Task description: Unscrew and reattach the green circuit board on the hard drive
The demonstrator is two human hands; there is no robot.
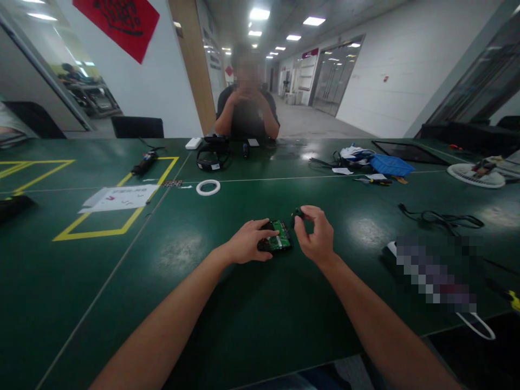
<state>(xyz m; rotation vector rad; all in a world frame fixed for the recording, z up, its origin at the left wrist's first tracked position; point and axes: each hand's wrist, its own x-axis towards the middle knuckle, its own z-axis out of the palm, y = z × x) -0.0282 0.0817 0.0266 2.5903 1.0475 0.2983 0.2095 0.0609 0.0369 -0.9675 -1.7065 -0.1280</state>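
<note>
A small black device with a bare green circuit board [281, 238] lies on the green table in front of me. My left hand [248, 242] grips it from the left, with the thumb along the near edge and a finger stretched over the board. Just right of it, raised a little and apart from the board, my right hand [316, 236] is closed in a pinch. Between its thumb and fingers is a small dark part [296, 216], too small and shaded for me to name its kind. My fingers hide the device's left side.
A white ring [208, 187] lies beyond my left hand. A black cable [442, 218] and a blurred-out long object [434, 273] are to the right. Farther back sit a blue tray [392, 164], a paper sheet [119, 198] and a black headset [212, 157]. Across the table sits a person [248, 111].
</note>
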